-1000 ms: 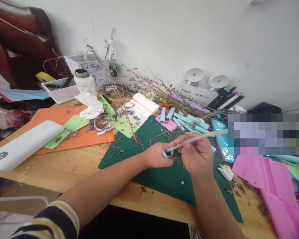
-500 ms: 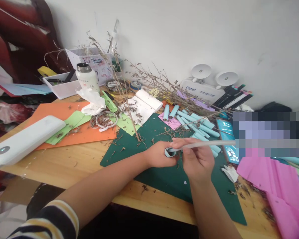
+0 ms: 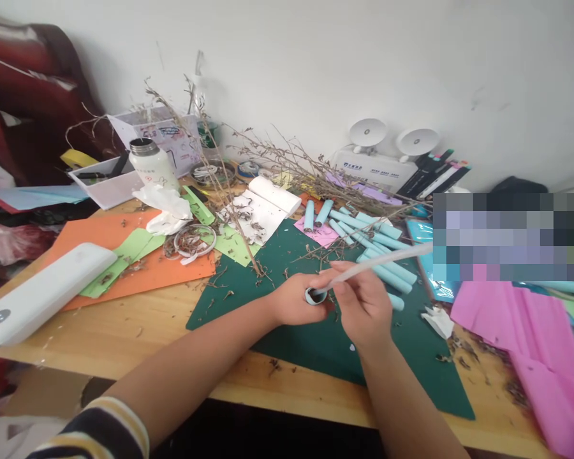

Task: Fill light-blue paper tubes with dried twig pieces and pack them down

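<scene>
My left hand (image 3: 300, 299) is closed around a rolled light-blue paper tube (image 3: 309, 297); its open end faces me and the rest is hidden in the fist. My right hand (image 3: 366, 303) pinches a long, whitish translucent stick (image 3: 385, 259) between thumb and fingers. The stick's near end reaches the tube's mouth; how deep it goes I cannot tell. Its far end runs into a blurred patch at the right. Both hands are over a green cutting mat (image 3: 310, 347). Behind my right hand lie several light-blue paper tubes (image 3: 387, 271), and two short ones stand on pink paper (image 3: 319, 234).
Dry twigs (image 3: 287, 156) spread along the back, before a white box with two round lamps (image 3: 367, 132). At left are a white bottle (image 3: 150, 162), crumpled tissue (image 3: 165, 210), orange paper (image 3: 138, 274) and a long white device (image 3: 52, 280). Pink crepe paper (image 3: 521, 338) hangs at right.
The view has shifted slightly, and both hands appear a little further left. The stick now slopes more steeply and looks bent, with its near end still at the tube's mouth.
</scene>
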The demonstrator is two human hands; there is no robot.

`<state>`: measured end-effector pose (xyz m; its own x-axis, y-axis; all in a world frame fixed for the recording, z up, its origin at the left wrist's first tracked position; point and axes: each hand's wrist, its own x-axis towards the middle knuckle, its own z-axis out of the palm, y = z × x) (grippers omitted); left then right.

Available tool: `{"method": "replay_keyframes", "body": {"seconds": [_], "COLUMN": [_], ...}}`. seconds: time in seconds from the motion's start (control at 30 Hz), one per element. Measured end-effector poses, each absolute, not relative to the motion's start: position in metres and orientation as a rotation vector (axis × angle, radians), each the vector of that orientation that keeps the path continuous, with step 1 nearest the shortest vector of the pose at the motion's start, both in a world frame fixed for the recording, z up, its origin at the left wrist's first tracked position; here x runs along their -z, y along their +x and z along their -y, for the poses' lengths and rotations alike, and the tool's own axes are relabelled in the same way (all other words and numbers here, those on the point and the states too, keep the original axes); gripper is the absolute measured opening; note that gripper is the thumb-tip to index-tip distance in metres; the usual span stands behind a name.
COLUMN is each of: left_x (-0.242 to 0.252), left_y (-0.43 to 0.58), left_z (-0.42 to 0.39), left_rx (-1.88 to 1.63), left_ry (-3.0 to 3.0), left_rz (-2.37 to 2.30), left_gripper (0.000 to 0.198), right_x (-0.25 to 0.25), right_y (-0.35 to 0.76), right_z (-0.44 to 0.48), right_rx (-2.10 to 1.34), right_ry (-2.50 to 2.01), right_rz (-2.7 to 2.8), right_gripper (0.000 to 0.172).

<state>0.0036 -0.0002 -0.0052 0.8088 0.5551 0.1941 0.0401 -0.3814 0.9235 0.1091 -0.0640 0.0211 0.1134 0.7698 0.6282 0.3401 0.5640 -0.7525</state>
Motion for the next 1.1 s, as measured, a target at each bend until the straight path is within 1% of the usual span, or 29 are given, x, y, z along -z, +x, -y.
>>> {"method": "replay_keyframes", "body": {"seconds": [0.1,0.27,0.43,0.7,0.73,0.87,0.93,1.0,1.1], "left_x": [0.007,0.007,0.004,0.003,0.003,0.002,0.003,0.004,0.005], "left_y": [0.004,0.002,0.000,0.000,0.000,0.001,0.000,0.000,-0.001], "left_z": [0.000,0.000,-0.001,-0.001,-0.001,-0.003,-0.004,-0.004,-0.004], "left_rx": [-0.562,-0.600,-0.535,-0.504,-0.502,-0.583,-0.617,-0.613,-0.558], "left_ry": [1.910,1.927,1.907,1.938,1.961,2.098,2.131,2.102,2.024], "left_rz": [-0.467,-0.412,-0.445,-0.407,-0.396,-0.313,-0.291,-0.330,-0.392], "left_gripper": [0.009,0.010,0.019,0.010,0.012,0.029,0.033,0.029,0.021], "right_x": [-0.021,-0.020,-0.024,-0.020,-0.019,-0.018,-0.020,-0.022,-0.024], "right_y": [0.109,0.109,0.109,0.104,0.103,0.102,0.105,0.108,0.113], "right_z": [0.064,0.063,0.064,0.063,0.063,0.060,0.060,0.061,0.062], "right_rx": [-0.371,-0.406,-0.370,-0.440,-0.446,-0.459,-0.442,-0.443,-0.463], "right_ry": [-0.893,-0.904,-0.736,-0.721,-0.745,-0.842,-0.862,-0.819,-0.713], "right_rz": [1.427,1.479,1.321,1.314,1.332,1.507,1.554,1.502,1.418], "right_gripper": [0.028,0.027,0.027,0.027,0.026,0.016,0.012,0.010,0.012]}}
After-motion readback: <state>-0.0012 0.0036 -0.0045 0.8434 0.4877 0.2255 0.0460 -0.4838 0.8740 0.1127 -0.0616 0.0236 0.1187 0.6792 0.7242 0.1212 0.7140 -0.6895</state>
